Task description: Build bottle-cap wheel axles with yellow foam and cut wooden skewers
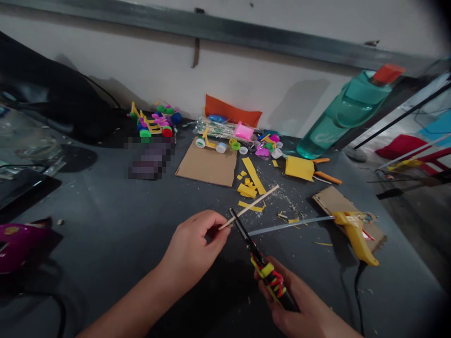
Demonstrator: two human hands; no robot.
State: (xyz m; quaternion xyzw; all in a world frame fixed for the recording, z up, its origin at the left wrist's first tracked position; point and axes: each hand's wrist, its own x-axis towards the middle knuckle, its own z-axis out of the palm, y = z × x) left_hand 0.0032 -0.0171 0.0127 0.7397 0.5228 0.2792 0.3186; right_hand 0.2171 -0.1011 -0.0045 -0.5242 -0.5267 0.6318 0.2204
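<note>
My left hand [192, 244] pinches a thin wooden stick [250, 207] near one end, and the stick points away to the upper right. My right hand [285, 298] grips black scissors [246, 237] whose handles are wrapped in yellow and red [270, 277]. The scissor blades reach the stick close to my left fingers, and the stick appears to lie between them. To the right, a yellow hot glue gun [355, 234] rests on a cardboard scrap [338, 202], its long clear glue stick [291, 225] pointing towards the scissors.
A dark work surface [88, 225] holds a cardboard sheet [206, 162], yellow foam strips [252, 176], scattered shavings and colourful plastic-cap assemblies [155, 123]. A teal water bottle [343, 115] stands at the back right. A black cord [357, 291] trails from the glue gun. A wall rises behind.
</note>
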